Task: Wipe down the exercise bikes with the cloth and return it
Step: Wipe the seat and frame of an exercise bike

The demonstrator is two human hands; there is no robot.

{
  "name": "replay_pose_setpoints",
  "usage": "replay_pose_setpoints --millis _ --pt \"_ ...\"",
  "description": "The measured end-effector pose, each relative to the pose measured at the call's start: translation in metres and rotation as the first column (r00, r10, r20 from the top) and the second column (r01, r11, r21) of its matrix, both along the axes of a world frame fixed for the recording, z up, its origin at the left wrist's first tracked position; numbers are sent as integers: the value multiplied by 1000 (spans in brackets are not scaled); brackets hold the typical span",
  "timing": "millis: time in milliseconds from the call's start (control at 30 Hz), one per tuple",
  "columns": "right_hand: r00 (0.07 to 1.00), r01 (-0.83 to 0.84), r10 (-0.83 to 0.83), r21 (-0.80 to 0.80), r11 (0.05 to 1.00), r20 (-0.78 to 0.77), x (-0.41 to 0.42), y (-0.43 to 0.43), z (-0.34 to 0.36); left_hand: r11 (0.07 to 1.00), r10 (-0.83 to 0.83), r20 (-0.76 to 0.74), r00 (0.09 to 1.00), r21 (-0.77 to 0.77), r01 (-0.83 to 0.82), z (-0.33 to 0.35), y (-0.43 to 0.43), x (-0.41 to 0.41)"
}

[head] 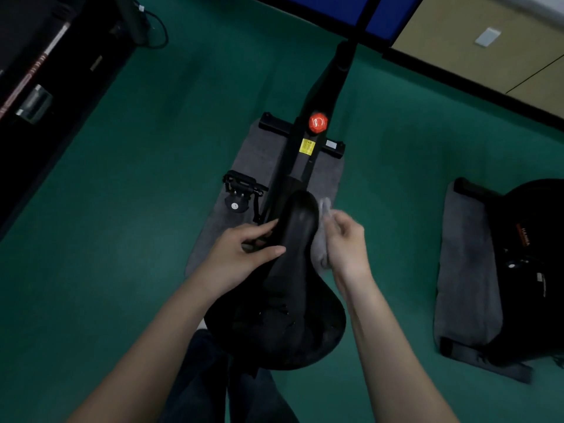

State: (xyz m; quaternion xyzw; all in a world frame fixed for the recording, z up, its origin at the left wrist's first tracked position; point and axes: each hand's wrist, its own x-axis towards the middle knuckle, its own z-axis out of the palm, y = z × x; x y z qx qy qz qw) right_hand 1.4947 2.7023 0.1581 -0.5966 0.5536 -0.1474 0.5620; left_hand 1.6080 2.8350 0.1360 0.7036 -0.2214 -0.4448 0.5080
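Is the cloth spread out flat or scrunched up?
Scrunched up: the cloth is bunched in the right hand against the saddle.

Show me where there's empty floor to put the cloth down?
Bare green floor lies left of the grey mat, and between it and the second mat. Around the saddle it's crowded by both hands.

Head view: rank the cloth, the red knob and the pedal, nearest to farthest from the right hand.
From the right hand:
1. Cloth, in its grip beside the saddle.
2. Pedal, left of the frame.
3. Red knob, farther up the frame.
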Motion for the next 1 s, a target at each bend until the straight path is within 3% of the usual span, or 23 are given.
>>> replay_pose_setpoints --millis 133,233,433,667,767,900,1000 --pt "989 -71 27 -300 951 -147 -35 40 -2 1000 1 18 1000 -2 -1 0 1 -2" --pt "991 -97 24 -602 792 -129 -35 59 4 1000 -6 36 999 6 6 0 2 -4" --pt "948 -261 296 -817 515 -117 -21 48 14 994 -86 103 991 74 79 0 17 0" --pt "711 -552 644 -791 265 -281 -21 41 16 997 -63 51 997 57 60 9 57 -4" --pt "646 -616 640 -779 117 -415 -8 21 24 998 -40 44 998 55 37 10 73 -5" --pt "710 -632 511 -759 157 -485 24 3 36 996 -46 0 999 77 46 5 94 -9" --pt "648 -684 564 -716 137 -511 23 23 34 991 -118 41 992 75 115 -1 104 -14"
